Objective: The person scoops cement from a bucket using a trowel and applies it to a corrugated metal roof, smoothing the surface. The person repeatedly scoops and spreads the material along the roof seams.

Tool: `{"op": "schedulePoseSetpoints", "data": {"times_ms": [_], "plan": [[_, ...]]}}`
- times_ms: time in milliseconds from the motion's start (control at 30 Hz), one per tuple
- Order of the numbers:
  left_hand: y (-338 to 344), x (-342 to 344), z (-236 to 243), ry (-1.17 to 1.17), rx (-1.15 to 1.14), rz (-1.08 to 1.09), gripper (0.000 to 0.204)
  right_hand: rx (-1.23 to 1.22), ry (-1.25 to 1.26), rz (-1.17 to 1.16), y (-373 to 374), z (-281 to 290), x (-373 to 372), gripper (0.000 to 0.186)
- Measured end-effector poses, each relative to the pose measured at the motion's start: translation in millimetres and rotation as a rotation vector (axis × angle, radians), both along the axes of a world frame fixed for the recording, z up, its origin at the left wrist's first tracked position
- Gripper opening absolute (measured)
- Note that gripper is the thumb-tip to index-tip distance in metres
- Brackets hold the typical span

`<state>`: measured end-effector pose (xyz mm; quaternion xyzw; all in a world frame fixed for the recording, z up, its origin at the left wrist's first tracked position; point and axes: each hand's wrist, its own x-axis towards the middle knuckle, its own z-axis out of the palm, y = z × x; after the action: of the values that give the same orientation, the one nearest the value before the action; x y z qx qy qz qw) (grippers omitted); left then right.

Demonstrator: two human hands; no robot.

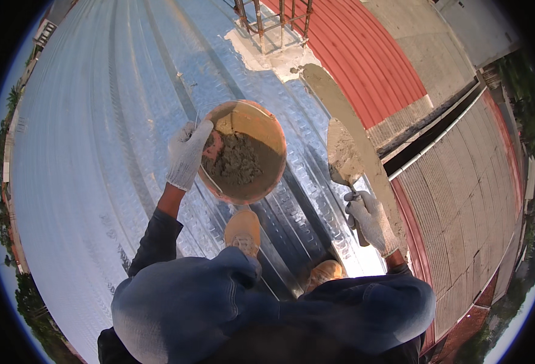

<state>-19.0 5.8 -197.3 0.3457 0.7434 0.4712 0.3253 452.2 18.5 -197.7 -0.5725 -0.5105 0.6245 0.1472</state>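
Observation:
My gloved left hand (187, 153) is closed on the near-left rim of an orange bucket (277, 130), which has a thin wire handle. Wet grey mortar (238, 159) lies in the bottom of the bucket. On the right, my gloved right hand (370, 219) grips the handle of a pointed trowel (343, 150), its blade coated with mortar and pointing away from me. The blade lies over or beside a smoothed strip of mortar (340, 97) along the roof edge; whether it touches, I cannot tell.
Ribbed, embossed metal decking (91, 139) spreads under my tan shoes (242, 230). Rusty rebar (277, 21) rises from a pale mortar patch at the far side. Beyond the edge strip are a red metal roof (358, 54), a dark gap (428, 142) and a corrugated roof (461, 218).

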Motion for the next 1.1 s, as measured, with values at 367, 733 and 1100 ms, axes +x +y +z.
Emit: {"op": "schedulePoseSetpoints", "data": {"times_ms": [367, 733, 1100], "plan": [[16.1, -46.4, -31.6, -0.423, 0.085, 0.188, 0.024, -0.234, -0.045, -0.470, -40.3, 2.3, -21.3, 0.026], [14.8, -50.1, -41.8, -0.411, 0.197, 0.336, 0.026, 0.020, -0.104, -0.481, -15.6, 86.3, -95.6, 0.028], [21.5, -50.5, -19.0, -0.441, 0.202, 0.352, 0.040, 0.598, -0.098, -0.008, 100.2, 179.0, -222.3, 0.033]]}}
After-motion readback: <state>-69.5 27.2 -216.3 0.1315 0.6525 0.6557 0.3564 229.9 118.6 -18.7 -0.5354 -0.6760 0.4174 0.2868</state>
